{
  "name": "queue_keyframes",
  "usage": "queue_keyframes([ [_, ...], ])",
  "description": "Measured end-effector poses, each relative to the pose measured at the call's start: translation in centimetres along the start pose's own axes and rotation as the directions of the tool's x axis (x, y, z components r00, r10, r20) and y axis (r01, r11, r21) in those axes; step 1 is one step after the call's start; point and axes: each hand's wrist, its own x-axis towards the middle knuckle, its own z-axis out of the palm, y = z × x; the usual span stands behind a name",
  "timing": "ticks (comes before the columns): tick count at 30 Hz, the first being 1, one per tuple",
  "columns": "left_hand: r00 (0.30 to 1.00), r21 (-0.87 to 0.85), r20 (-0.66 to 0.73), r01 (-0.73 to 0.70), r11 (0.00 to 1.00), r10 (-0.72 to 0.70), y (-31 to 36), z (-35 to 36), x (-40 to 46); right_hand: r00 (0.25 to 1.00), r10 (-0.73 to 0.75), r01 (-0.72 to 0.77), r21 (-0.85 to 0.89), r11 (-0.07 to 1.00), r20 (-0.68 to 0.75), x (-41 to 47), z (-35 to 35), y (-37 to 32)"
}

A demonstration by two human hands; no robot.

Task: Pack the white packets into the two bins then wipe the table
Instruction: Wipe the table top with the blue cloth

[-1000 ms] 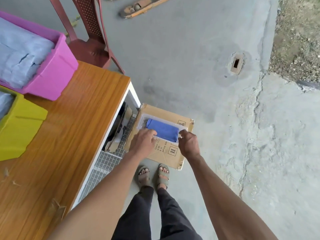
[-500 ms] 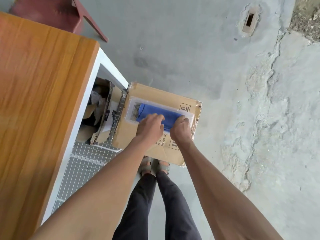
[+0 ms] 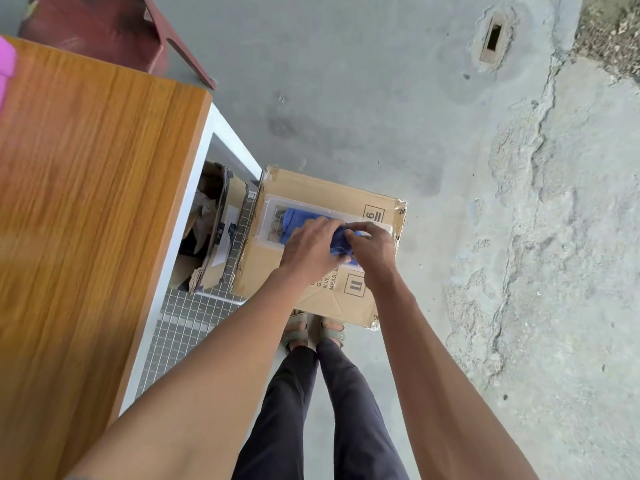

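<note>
Beside the right end of a wooden table [image 3: 90, 209] with an orange-brown grained top and a white frame, a person stands on a grey concrete floor [image 3: 346, 98], seen from above. On the floor just in front of their feet sits a closed brown cardboard box [image 3: 332, 303] with black printed markings, its left side close against the table's frame. On top of the box lies a shallow clear plastic tray [image 3: 268, 220], and in it a crumpled blue cloth [image 3: 294, 221]. Both bare arms reach down to it. The left hand [image 3: 310, 245] lies over the cloth with its fingers curled into the fabric, gripping it. The right hand [image 3: 372, 247] meets it from the right, thumb and fingertips pinching a raised fold of the same cloth. The two hands almost touch. Below the table top, a white wire-grid shelf [image 3: 187, 320] holds an open cardboard carton [image 3: 214, 233] with papers and scraps inside. A sliver of a pink plastic bin [image 3: 6, 69] shows on the table at the far left edge; its contents are out of view, and no white packets can be seen. A dark red plastic chair [image 3: 104, 26] stands beyond the table. The person wears dark trousers and grey strap sandals [image 3: 313, 332]. To the right the concrete is cracked and rough.
</note>
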Motion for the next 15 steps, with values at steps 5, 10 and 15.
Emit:
queue_keyframes([
  [5,0.995,-0.044,-0.099,0.004,0.999,-0.008,0.0,-0.4,-0.4,0.983,-0.111,0.097,0.101,0.99,0.144,-0.4,-0.7,-0.1],
  [10,0.993,-0.163,-0.11,0.032,0.986,-0.05,0.0,-1.2,-1.6,0.948,-0.293,0.295,0.006,0.956,0.126,-2.2,-1.1,0.1],
  [15,0.987,-0.248,-0.136,0.045,0.968,-0.081,0.7,-3.7,-3.1,0.838,-0.543,0.513,-0.42,0.749,0.057,-4.2,-1.2,1.0],
])
